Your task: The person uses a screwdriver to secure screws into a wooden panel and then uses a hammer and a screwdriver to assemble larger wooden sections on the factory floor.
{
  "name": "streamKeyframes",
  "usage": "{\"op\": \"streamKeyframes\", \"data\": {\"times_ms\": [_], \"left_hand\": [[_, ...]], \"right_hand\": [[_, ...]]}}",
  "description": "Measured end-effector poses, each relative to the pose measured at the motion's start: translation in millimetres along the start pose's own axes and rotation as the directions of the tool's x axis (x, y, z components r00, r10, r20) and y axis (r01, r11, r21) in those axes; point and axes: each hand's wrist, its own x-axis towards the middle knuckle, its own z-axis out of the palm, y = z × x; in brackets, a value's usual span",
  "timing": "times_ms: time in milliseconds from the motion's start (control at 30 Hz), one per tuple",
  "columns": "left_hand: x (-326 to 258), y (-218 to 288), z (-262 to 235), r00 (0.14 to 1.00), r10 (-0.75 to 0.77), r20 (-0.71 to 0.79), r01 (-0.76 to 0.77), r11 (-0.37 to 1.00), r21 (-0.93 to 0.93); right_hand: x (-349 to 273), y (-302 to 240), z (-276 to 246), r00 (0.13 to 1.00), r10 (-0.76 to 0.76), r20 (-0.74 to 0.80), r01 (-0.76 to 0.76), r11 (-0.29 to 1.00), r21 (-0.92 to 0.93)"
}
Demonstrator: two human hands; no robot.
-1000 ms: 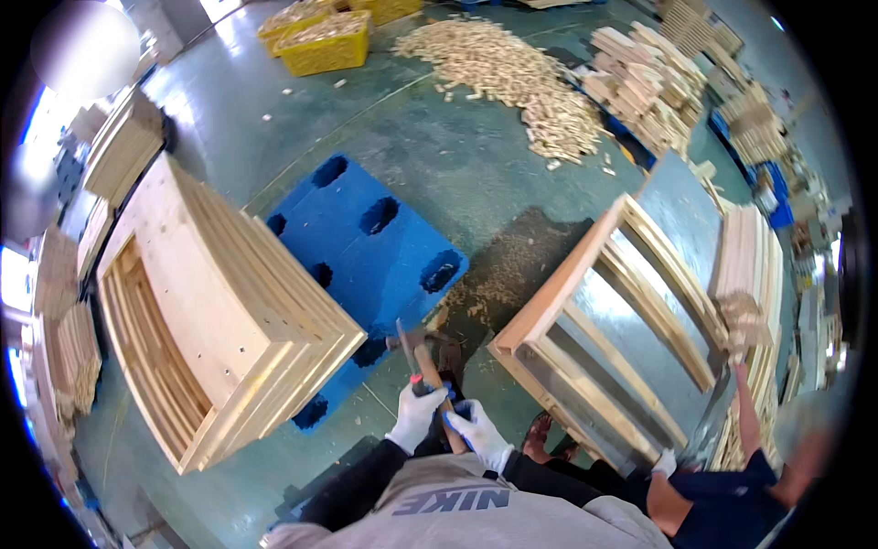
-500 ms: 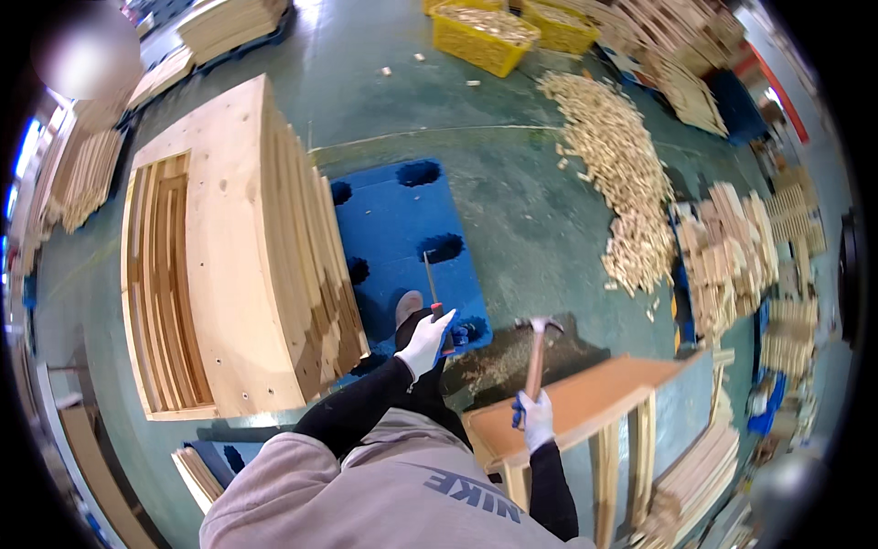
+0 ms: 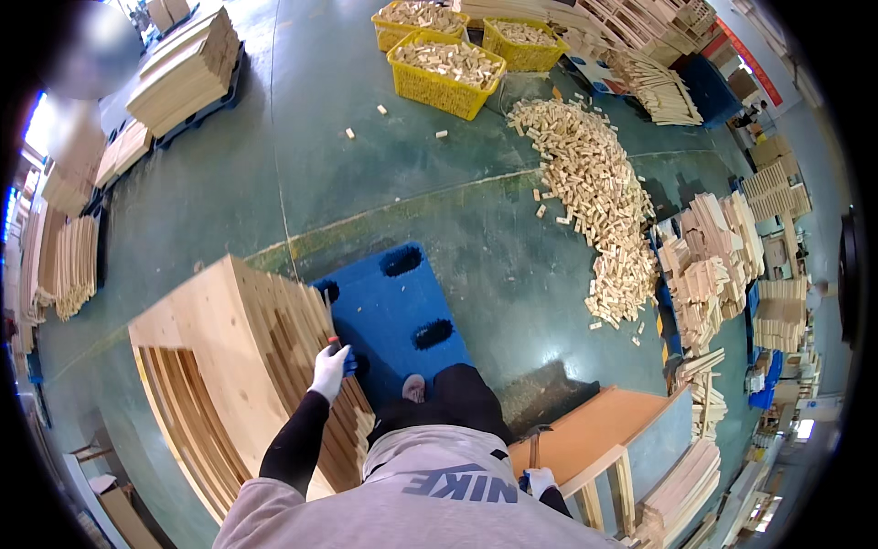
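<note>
My left hand [image 3: 327, 373], in a white glove, is closed around a long, thin-shafted screwdriver-like tool [image 3: 330, 320] with a red and black handle. Its shaft points away from me, beside the upper edge of a stack of pale wooden panels [image 3: 206, 302] with slatted openings. Whether the tip touches the wood I cannot tell. Low on the right, my gloved right hand [image 3: 541, 480] grips a hammer [image 3: 534, 448] by its wooden handle. The hammer hangs over the near end of an orange-brown board [image 3: 594, 423] on a wooden frame.
A blue plastic pallet [image 3: 384, 302] lies by my foot, right of the stack. Loose small wood blocks [image 3: 594, 183] form a long heap ahead right. Yellow crates [image 3: 439, 91] of blocks stand beyond it. Piled timber [image 3: 709, 247] lines the right side.
My left hand has swung left with the tool, from over the pallet to the panel stack. My right hand has dropped nearer my body with the hammer. The view has shifted to show more floor ahead.
</note>
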Motion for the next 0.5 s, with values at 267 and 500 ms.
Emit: {"op": "streamKeyframes", "data": {"times_ms": [267, 500], "left_hand": [[93, 50, -77, 0.995, -0.081, -0.054, 0.091, 0.968, 0.234], [132, 175, -41, 0.975, -0.128, -0.184, 0.180, 0.935, 0.305]], "right_hand": [[49, -237, 171, 0.976, -0.157, 0.148, 0.201, 0.910, -0.362], [81, -501, 355, 0.791, -0.523, 0.316, 0.557, 0.405, -0.725]]}}
